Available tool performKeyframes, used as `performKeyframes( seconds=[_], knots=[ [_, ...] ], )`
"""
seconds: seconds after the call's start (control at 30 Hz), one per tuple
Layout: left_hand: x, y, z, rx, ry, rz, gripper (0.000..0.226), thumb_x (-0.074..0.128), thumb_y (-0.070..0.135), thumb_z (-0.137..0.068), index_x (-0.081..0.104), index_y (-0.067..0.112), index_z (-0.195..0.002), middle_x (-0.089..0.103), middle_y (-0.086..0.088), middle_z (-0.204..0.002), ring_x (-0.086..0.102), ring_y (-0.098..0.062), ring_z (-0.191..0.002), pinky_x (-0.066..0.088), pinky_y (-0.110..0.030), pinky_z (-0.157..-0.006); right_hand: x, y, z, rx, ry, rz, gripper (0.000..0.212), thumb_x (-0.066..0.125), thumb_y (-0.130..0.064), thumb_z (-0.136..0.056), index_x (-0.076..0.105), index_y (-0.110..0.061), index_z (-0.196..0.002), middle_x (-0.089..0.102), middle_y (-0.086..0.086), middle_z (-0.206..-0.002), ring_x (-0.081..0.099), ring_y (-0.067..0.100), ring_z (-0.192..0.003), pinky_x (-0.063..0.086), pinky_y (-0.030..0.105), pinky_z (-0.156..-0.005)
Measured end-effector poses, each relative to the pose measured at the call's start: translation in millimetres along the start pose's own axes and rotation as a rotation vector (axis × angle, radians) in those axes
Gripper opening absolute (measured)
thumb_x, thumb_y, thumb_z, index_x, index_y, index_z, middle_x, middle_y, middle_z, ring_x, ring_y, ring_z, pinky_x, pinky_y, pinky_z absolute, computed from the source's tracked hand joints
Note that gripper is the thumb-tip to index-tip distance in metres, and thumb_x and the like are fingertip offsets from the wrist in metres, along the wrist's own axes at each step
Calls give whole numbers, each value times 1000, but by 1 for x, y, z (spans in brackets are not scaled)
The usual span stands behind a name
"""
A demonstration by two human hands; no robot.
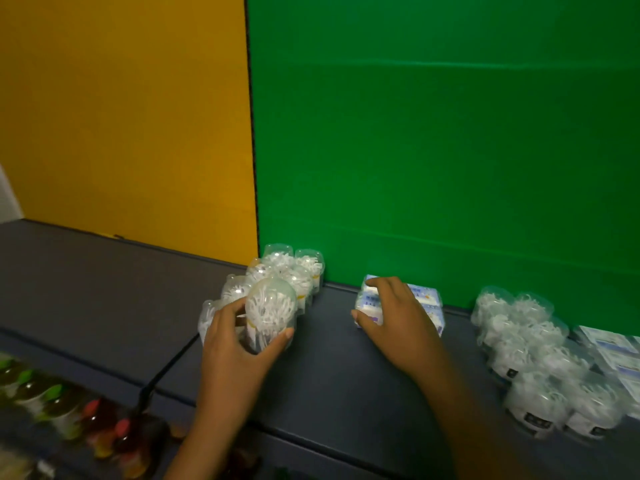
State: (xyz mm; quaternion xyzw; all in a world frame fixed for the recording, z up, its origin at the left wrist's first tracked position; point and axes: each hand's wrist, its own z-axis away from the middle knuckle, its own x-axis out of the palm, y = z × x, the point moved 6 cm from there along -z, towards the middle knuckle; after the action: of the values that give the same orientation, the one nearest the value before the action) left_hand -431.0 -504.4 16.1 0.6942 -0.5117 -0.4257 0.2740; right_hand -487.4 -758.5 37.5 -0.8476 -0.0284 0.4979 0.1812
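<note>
My left hand (pixel 235 344) grips a clear plastic tub of white floss picks (pixel 272 310) at the front of a cluster of like tubs (pixel 294 268) on a grey shelf (pixel 329 375). My right hand (pixel 391 317) rests on a stack of white-and-blue packs (pixel 427 299) by the green back wall, with thumb and fingers curled round its near left corner.
More clear tubs of white picks (pixel 533 351) stand at the right, with flat white-and-blue packs (pixel 616 355) past them. Bottles with green and red caps (pixel 69 407) fill a lower shelf at bottom left. An orange wall panel (pixel 121 116) meets the green one (pixel 450 133) behind.
</note>
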Motion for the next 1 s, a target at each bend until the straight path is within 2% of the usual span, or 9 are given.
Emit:
performKeyframes(
  seconds=[0.2,0.33,0.5,0.7,0.9,1.0],
  knots=[
    [-9,-24,19,-33,-21,-108,73,86,37,-63,52,18,-124,57,0,-118,54,-22,-108,47,-35,-90,9,-33,7,-3,-42,-34,51,57,-50,-92,43,-26,-135,41,-4,-138,46,18,-123,44,35,-96],
    [-5,-37,24,-31,-49,-165,74,84,41,-64,52,15,-126,59,-3,-117,56,-25,-106,50,-39,-87,12,-48,20,17,-52,-48,50,59,-47,-92,43,-27,-134,41,-5,-137,46,16,-122,44,33,-96],
    [-4,-49,28,-104,-87,-110,75,80,43,-68,46,20,-130,61,-3,-121,57,-23,-107,51,-42,-88,11,-58,39,61,-46,-31,48,60,-45,-92,44,-26,-133,42,-5,-136,46,15,-121,41,30,-94],
    [-5,-54,33,-154,-193,-38,81,82,37,-68,42,14,-135,57,-5,-129,54,-23,-117,47,-41,-98,8,-54,62,131,-64,7,46,59,-45,-92,42,-30,-131,41,-7,-136,45,15,-122,42,30,-94],
    [-34,-42,40,-12,-134,-151,72,83,33,-68,48,12,-127,55,-6,-121,53,-22,-112,48,-39,-93,2,-53,79,144,-72,44,47,58,-47,-92,42,-29,-133,43,-7,-137,44,15,-124,41,31,-97],
    [-41,-10,32,166,-125,-206,61,81,29,-72,52,14,-123,56,-4,-115,53,-20,-107,46,-34,-87,-8,-48,88,131,-70,86,49,56,-49,-92,40,-29,-134,44,-6,-136,45,16,-124,42,32,-99]
  ],
)
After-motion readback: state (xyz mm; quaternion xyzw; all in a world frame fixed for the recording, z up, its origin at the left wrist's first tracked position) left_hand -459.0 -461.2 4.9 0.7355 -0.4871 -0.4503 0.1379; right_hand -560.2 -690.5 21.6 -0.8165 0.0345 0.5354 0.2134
